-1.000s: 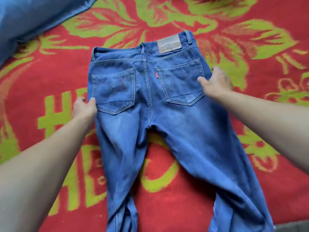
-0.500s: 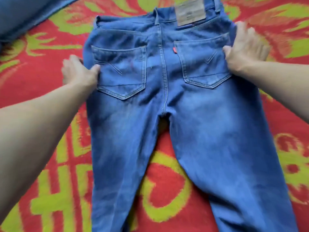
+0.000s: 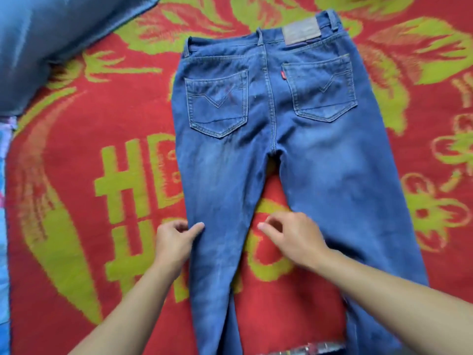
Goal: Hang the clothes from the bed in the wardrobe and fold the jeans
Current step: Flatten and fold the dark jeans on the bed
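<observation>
Lying flat: 1 jeans [image 3: 230, 162]; left hand [image 3: 174, 242] pinches its edge; right hand [image 3: 294, 239] loosely curled.

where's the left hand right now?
Head view, lower centre-left: the left hand pinches the outer edge of the jeans leg, well below the pockets, with the right hand just across that leg.

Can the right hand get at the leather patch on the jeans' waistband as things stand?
Probably yes. The right hand holds nothing, and the jeans lie flat with nothing lying between it and the leather patch, though it is a long forward stretch.
</observation>
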`<action>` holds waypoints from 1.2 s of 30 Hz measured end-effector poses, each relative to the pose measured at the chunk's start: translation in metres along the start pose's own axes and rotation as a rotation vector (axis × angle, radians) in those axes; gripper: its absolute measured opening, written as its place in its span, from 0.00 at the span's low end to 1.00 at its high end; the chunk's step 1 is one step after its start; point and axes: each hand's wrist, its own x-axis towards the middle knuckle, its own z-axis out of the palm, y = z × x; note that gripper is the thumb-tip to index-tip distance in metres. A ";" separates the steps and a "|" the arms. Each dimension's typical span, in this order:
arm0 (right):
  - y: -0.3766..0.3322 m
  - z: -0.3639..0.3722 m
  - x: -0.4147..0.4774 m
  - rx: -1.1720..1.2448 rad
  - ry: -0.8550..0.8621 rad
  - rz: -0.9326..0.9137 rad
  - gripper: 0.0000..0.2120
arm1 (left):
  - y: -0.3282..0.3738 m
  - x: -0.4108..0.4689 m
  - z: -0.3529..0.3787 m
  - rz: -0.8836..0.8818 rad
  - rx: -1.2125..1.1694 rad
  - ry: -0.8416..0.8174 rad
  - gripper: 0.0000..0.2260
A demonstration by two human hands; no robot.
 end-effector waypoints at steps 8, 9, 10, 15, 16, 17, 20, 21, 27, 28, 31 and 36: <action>-0.047 0.133 -0.089 0.463 0.013 0.314 0.18 | -0.021 0.007 -0.020 0.168 0.011 -0.196 0.15; -0.036 0.133 -0.093 0.535 0.159 0.365 0.17 | -0.035 0.003 -0.020 0.181 0.062 -0.204 0.14; -0.020 0.129 -0.097 0.553 0.283 0.418 0.15 | -0.048 -0.006 -0.020 0.199 0.130 -0.211 0.11; 0.036 0.077 -0.123 0.483 0.538 0.670 0.17 | -0.085 -0.074 -0.014 0.274 0.356 -0.299 0.09; 0.037 0.074 -0.126 0.521 0.495 0.718 0.15 | -0.086 -0.084 -0.007 0.277 0.356 -0.319 0.12; 0.033 0.075 -0.130 0.574 0.429 0.738 0.15 | -0.086 -0.089 0.002 0.270 0.335 -0.348 0.14; 0.020 0.100 -0.152 0.680 0.187 0.762 0.14 | -0.088 -0.089 0.034 0.147 0.145 -0.438 0.25; 0.016 0.114 -0.164 0.703 0.134 0.771 0.10 | -0.094 -0.084 0.047 0.107 0.085 -0.445 0.29; 0.018 0.159 -0.208 1.003 0.086 0.844 0.09 | -0.054 -0.089 0.072 0.065 -0.214 -0.491 0.06; 0.022 0.157 -0.210 1.077 0.079 0.852 0.09 | -0.046 -0.090 0.077 0.057 -0.241 -0.479 0.09; 0.039 0.142 -0.213 0.917 0.174 0.794 0.10 | -0.039 -0.096 0.086 0.045 -0.321 -0.362 0.09; 0.051 0.114 -0.214 0.887 0.178 0.627 0.13 | -0.060 -0.114 0.036 0.089 -0.308 -0.123 0.08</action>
